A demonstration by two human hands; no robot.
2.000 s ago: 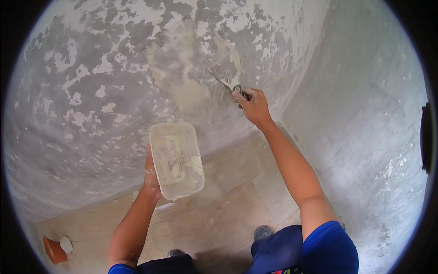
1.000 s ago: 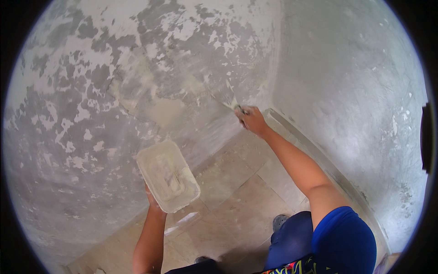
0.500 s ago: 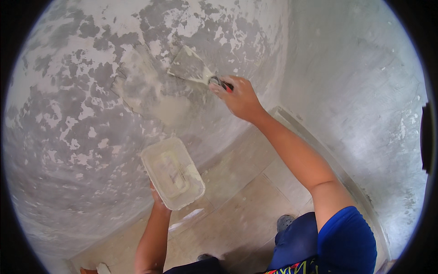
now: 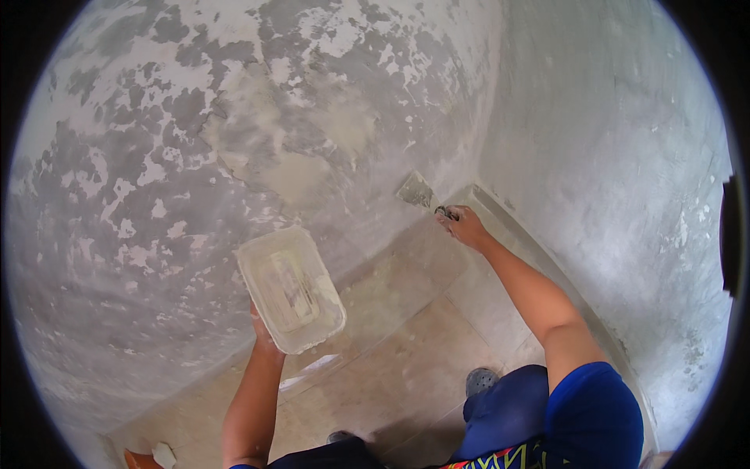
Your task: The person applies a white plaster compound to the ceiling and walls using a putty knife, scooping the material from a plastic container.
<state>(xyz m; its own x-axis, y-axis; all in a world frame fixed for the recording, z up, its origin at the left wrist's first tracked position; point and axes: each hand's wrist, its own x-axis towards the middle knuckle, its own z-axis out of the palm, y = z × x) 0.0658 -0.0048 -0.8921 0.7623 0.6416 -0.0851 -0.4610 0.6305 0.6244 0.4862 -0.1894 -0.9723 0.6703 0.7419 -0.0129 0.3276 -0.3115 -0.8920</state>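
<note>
My right hand [image 4: 466, 228] is closed round the handle of a putty knife [image 4: 417, 191]. Its wide blade, smeared with pale paste, points up and left near the lower part of the patchy wall [image 4: 187, 211]; whether it touches the wall I cannot tell. A rectangular whitish plastic tub [image 4: 291, 289], its inside coated with cream filler, rests in my left hand [image 4: 264, 330]. The fingers of that hand are mostly hidden beneath and behind the tub. Fresh cream filler [image 4: 301, 178] covers a patch of the wall above the tub.
A second grey wall [image 4: 601, 180] meets the patchy one in a corner at the right. Beige tiles [image 4: 406, 328] make up the floor, where my shoe [image 4: 481, 381] stands. An orange-brown object [image 4: 139, 460] and a whitish one lie at the lower left.
My right hand has drawn the putty knife down and to the right, away from the filler patch. The tub has barely shifted.
</note>
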